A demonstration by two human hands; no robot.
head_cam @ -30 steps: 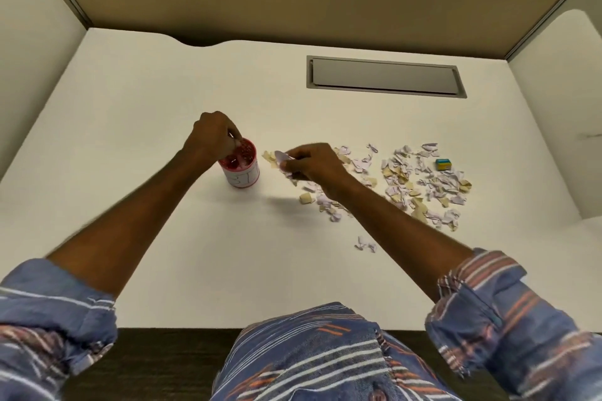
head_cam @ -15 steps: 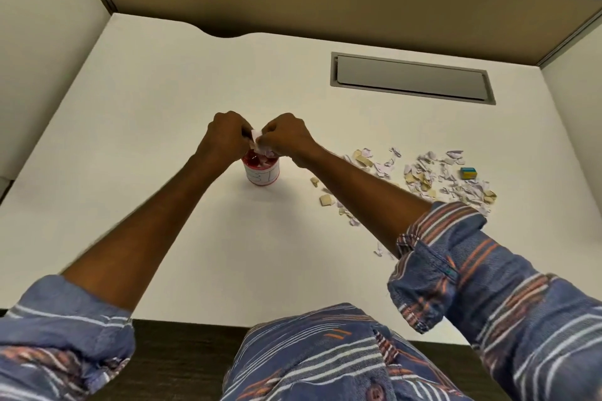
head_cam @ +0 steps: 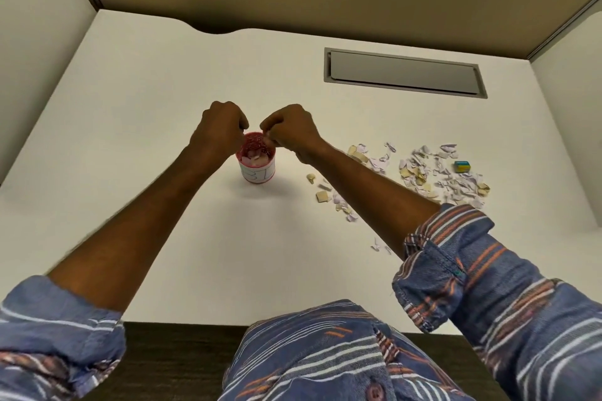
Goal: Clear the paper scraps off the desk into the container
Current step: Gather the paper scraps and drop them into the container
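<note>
Since the paper scraps (head_cam: pixel 423 172) look featherlight and limp, pinching small clusters should suit. Most lie scattered right of the container (head_cam: pixel 259 174), its rim gripped by the left hand (head_cam: pixel 221 128) — the right hand (head_cam: pixel 290 132) curls above its mouth, holding what I cannot tell.

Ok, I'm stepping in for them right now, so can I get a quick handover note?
Left hand: grips the red container at its rim, on the desk.
Right hand: fingertips pinched over the opening, apparently on a pale scrap.
Done: some scraps already lie inside the container.
Left: the pile of paper scraps on the desk to the right, plus a few strays nearer the front edge. The small blue-and-yellow block among them isn't paper.
</note>
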